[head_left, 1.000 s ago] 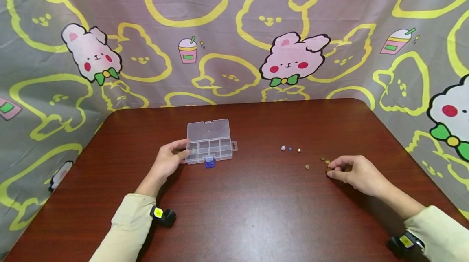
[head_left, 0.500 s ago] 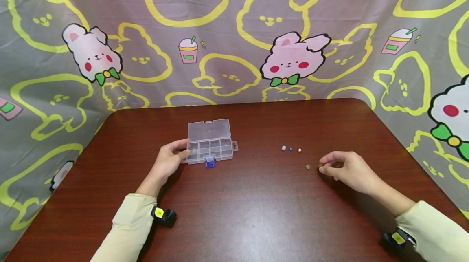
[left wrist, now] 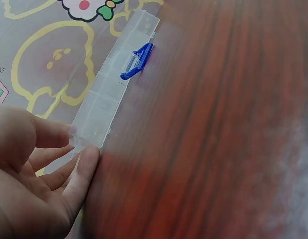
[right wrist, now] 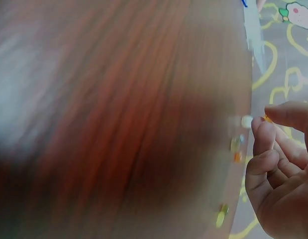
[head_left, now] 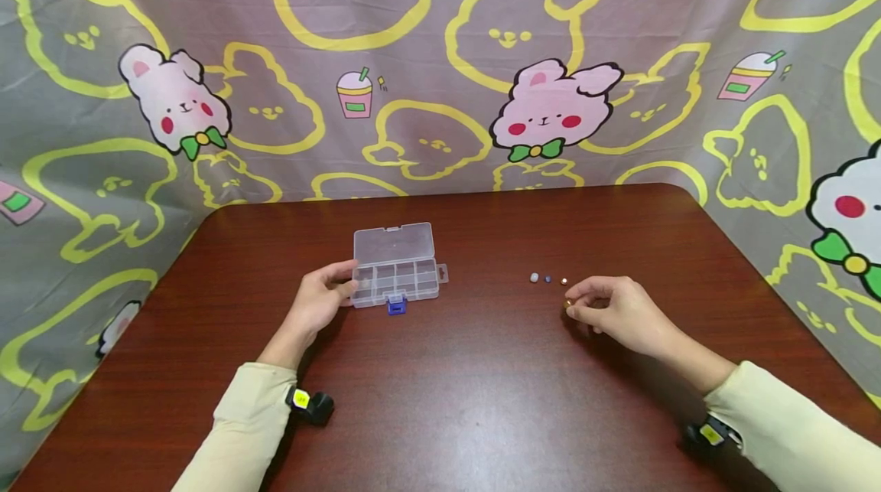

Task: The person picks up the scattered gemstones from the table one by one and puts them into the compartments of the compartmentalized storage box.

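At the left of the table, a clear divided plastic box [head_left: 396, 283] lies with its lid [head_left: 394, 243] folded back and a blue latch [head_left: 396, 305] at its front. My left hand [head_left: 323, 297] grips its left end between thumb and fingers, as the left wrist view also shows. My right hand [head_left: 622, 316] pinches a small amber-brown bead [head_left: 568, 304] at its fingertips; in the right wrist view an orange bit [right wrist: 267, 118] shows there. Just beyond lie a whitish bead [head_left: 534, 278], a blue bead [head_left: 547, 278] and a shiny pale bead [head_left: 564, 281].
In the right wrist view, an orange bead [right wrist: 238, 157] and yellow-green beads [right wrist: 221, 216] lie near the right hand, which hides them in the head view. A patterned cloth [head_left: 427, 79] hangs behind the brown table [head_left: 468, 400].
My right hand has picked up the amber-brown bead from the right-hand group and moved left with it, toward the row of three beads. The left hand and box stay put.
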Tool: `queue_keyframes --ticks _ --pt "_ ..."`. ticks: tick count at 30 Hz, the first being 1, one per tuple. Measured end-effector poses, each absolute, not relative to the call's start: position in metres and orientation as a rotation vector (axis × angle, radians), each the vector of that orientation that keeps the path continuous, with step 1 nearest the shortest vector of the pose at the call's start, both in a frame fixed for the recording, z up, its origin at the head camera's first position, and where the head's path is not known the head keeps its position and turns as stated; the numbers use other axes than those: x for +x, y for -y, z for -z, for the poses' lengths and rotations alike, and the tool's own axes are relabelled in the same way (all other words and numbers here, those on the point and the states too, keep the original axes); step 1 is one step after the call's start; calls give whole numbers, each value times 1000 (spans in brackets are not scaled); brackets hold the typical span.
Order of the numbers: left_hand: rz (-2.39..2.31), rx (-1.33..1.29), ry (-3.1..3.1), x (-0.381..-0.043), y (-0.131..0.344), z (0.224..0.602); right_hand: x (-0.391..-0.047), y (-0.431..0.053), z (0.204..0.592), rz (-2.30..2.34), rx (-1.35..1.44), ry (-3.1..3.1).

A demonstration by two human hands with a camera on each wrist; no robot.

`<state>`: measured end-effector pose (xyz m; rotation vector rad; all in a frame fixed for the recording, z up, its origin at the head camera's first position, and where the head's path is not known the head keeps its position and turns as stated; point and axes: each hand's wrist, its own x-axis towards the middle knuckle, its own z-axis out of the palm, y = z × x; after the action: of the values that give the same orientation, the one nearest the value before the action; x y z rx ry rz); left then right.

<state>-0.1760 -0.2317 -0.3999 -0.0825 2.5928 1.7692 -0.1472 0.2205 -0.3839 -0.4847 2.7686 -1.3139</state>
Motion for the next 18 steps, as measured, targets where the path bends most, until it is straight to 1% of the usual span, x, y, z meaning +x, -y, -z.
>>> queue_keyframes --ticks 18 --pt "-1775 -106 -2592 -176 232 401 -168 -164 380 1351 -603 -2667"
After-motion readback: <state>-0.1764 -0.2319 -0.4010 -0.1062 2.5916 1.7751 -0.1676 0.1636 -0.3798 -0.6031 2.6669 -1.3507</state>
